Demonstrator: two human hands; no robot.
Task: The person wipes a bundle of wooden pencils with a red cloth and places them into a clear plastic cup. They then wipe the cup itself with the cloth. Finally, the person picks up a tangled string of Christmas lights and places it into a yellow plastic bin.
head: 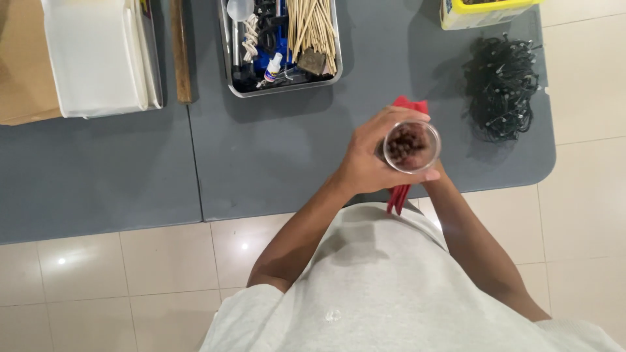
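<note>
My left hand [368, 153] wraps around a clear round cup [411, 147] seen from above, filled with small dark brown pieces. My right hand [435, 177] is almost hidden beneath the cup; only a bit of it shows at the cup's lower right edge, and I cannot tell its grip. A red strip of fabric or paper [399, 195] hangs below the cup, and more red shows above it [411, 104]. Both hands are held over the front edge of a grey table [274, 163].
A metal tray [282, 83] holds wooden sticks, a small bottle and tools. A tangle of black string lights [501, 88] lies at the right. White folded sheets [98, 55], brown cardboard, a wooden stick [180, 52] and a yellow-rimmed container [479, 13] sit along the back. Tiled floor below.
</note>
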